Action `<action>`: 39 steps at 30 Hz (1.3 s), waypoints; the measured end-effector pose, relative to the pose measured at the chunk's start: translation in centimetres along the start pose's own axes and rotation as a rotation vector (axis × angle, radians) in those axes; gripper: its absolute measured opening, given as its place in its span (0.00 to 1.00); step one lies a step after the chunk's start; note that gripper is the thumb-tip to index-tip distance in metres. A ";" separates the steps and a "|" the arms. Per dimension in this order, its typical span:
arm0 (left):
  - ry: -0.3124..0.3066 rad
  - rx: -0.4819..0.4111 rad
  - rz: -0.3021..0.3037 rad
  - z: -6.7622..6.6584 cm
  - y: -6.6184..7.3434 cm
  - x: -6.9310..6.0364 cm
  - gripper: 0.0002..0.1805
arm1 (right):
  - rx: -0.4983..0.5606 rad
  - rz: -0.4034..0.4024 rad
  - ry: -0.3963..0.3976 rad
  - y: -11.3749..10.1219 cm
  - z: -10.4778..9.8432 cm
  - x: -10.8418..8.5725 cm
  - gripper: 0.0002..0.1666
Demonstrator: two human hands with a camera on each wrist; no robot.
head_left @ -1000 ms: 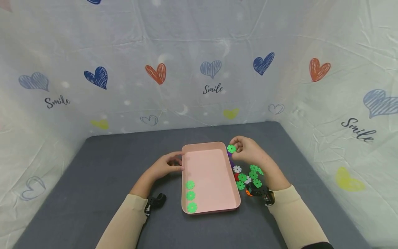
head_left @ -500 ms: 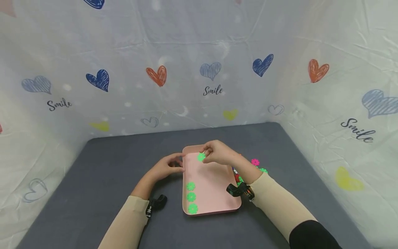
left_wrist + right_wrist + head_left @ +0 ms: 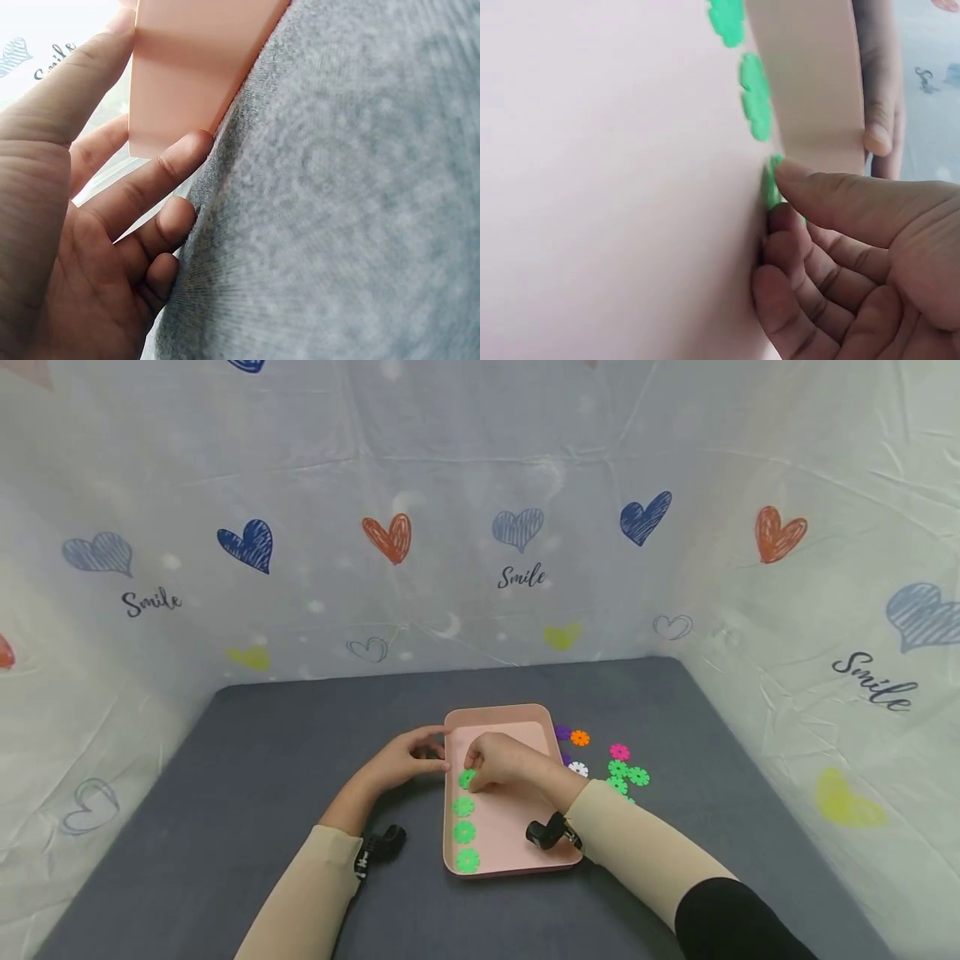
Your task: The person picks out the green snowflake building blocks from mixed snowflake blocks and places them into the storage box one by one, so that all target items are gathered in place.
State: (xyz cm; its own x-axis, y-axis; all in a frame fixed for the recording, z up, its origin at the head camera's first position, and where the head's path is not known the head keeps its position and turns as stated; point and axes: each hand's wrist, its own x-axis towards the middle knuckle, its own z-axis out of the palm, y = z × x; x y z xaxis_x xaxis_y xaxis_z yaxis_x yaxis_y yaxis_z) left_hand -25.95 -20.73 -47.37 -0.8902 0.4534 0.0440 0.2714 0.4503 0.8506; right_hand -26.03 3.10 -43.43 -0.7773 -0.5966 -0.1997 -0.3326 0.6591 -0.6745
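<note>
A pink tray (image 3: pixel 517 827) lies on the dark table, three green flower pieces (image 3: pixel 464 832) in a column along its left side. Above them in that column, my right hand (image 3: pixel 504 762) pinches another green flower piece (image 3: pixel 467 778) between thumb and fingers, low over the tray floor. In the right wrist view the pinched piece (image 3: pixel 773 182) is partly covered by the thumb. My left hand (image 3: pixel 397 763) touches the tray's left wall with thumb and fingers loosely spread; the left wrist view shows the fingers (image 3: pixel 180 159) against the outside of the wall (image 3: pixel 180 82).
Right of the tray lie loose flower pieces: purple (image 3: pixel 562 732), orange (image 3: pixel 580 737), pink (image 3: pixel 619 752), white (image 3: pixel 578 768) and several green ones (image 3: pixel 638 776). My right forearm hides part of that group. A patterned curtain (image 3: pixel 450 610) stands behind the grey table (image 3: pixel 322 710).
My right hand has moved left from the loose pieces, over the tray, and down to its left side with the green piece. My left hand has stayed at the tray wall.
</note>
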 end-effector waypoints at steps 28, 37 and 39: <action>0.020 0.005 -0.018 -0.4 -1.1 0.0 0.37 | 0.237 0.056 0.355 4.0 -6.6 -10.1 0.18; 0.021 0.017 -0.031 0.0 -0.7 0.3 0.38 | 0.229 0.180 0.086 8.8 -6.8 -11.8 0.18; 0.020 0.020 -0.030 0.1 -0.6 0.4 0.38 | 0.217 0.216 0.036 9.3 -6.6 -11.9 0.18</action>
State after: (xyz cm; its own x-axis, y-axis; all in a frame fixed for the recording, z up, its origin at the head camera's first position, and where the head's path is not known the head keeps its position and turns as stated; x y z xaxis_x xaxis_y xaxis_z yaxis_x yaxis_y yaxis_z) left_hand -26.43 -20.79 -47.93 -0.9054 0.4236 0.0292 0.2514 0.4792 0.8409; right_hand -23.35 19.33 -42.63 -0.8372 -0.4340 -0.3326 -0.0388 0.6539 -0.7556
